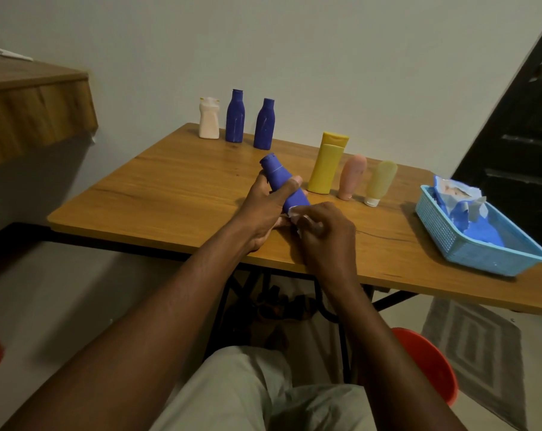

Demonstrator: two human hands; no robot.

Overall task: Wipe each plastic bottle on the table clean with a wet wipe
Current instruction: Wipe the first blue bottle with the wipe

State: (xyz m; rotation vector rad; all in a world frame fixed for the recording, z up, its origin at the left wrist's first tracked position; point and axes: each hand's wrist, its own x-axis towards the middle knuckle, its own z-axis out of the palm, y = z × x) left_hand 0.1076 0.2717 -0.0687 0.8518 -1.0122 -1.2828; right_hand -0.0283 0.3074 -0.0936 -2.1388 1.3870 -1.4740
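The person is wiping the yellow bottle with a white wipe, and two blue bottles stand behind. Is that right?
Not quite. The head view shows the right hand pressing the white wipe on a blue bottle held in the left hand. The yellow bottle stands untouched. Two other blue bottles do stand behind.

This looks like a room in a home. A wooden table (170,181) stands against a plain wall (325,57) beside a dark panelled door (518,144), with a patterned rug (481,353) on the floor.
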